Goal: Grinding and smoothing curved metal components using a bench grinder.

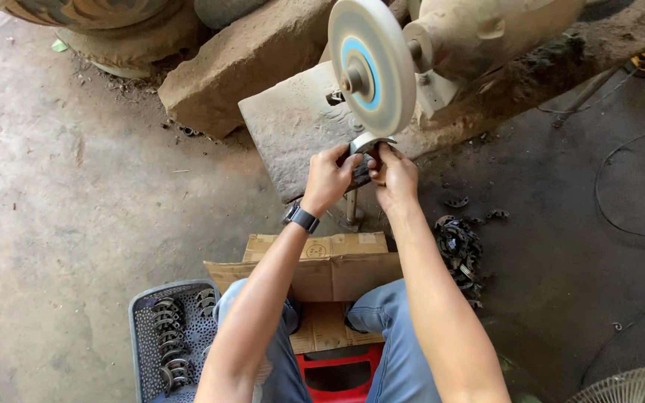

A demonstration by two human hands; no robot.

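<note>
Metal, curved and grey, the small part [367,149] sits pinched between both hands just under the grinding wheel [371,63]; left hand [328,179] fingers close on its left side; right hand [393,175] fingers clamp its right; a grey basket [143,328] of similar parts rests on the floor by the left knee.

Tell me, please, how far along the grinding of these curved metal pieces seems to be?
Possibly done: dark pieces piled on the floor at the right. In hand: left hand and right hand press one curved piece to the grinding wheel. Apparently left: pieces in the grey basket.
</note>
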